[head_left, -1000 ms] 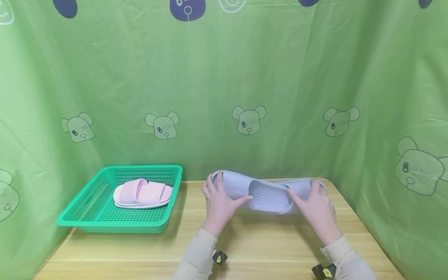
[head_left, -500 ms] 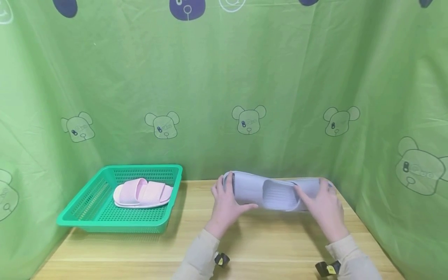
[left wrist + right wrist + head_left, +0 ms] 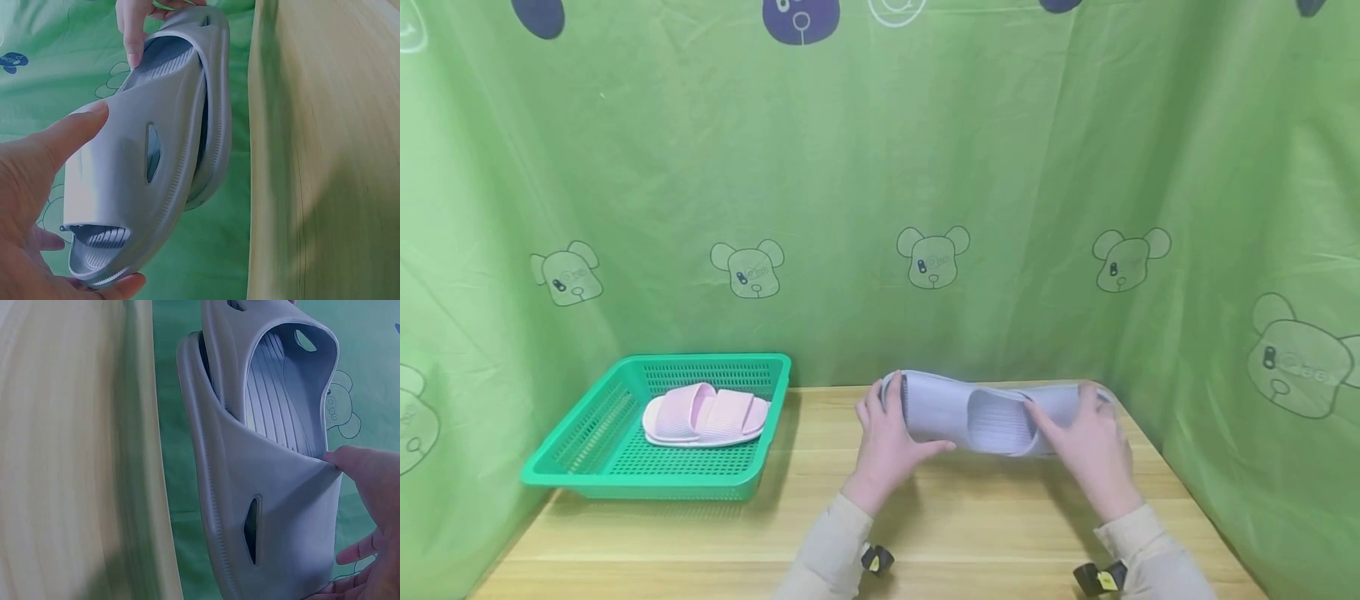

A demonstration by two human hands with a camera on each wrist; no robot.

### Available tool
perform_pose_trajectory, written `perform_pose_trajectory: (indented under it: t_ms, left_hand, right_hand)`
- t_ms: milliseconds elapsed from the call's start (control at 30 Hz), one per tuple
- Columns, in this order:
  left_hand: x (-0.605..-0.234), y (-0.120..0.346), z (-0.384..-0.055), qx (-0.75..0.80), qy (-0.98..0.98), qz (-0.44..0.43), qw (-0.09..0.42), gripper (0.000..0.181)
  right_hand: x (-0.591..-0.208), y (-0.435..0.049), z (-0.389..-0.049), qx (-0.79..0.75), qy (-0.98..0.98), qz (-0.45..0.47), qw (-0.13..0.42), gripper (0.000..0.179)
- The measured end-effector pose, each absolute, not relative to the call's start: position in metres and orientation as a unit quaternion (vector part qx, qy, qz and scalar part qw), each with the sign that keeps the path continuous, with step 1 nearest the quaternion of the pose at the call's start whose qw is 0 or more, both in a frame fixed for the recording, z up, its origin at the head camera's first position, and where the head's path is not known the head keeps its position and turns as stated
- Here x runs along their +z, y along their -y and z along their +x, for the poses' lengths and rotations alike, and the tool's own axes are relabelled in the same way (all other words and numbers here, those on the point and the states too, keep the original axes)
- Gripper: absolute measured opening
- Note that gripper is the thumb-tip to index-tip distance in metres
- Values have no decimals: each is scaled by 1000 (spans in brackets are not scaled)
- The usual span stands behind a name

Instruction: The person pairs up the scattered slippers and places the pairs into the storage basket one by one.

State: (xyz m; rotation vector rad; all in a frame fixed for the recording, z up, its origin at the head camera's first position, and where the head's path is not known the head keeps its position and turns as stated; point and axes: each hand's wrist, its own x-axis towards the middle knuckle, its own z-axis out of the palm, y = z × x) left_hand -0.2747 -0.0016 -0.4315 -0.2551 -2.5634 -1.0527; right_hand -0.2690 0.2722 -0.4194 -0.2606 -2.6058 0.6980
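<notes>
In the head view a pair of grey slippers is tucked one into the other, heel into strap, and lies lengthwise between my hands over the table's back part. My left hand [image 3: 887,446] grips the toe end of the left slipper [image 3: 936,410], thumb along its strap and fingers round the toe. At the other end, my right hand [image 3: 1097,450] holds the right slipper [image 3: 1060,402], thumb at the edge of its strap opening. The right wrist view shows that strap [image 3: 281,506] close up; the fingers under the sole are partly hidden. Both slippers are tilted.
A green plastic basket [image 3: 640,481] stands on the left of the wooden table [image 3: 970,533]. Inside it lie pink slippers [image 3: 707,417], also tucked together. A green curtain [image 3: 850,167] with bear prints hangs behind and on both sides.
Both hands have shifted a little to the right with the grey slippers, mostly in the first half second. The basket and pink slippers have stayed put.
</notes>
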Motion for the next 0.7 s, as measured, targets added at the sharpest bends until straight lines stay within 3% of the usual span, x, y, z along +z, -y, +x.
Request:
perform_pose_trajectory:
  t_ms: [700]
  left_hand:
    - [-434,4,-276,-359,911,-123,164,113]
  right_hand:
    - [-420,-287,-272,222,947,-101,209,106]
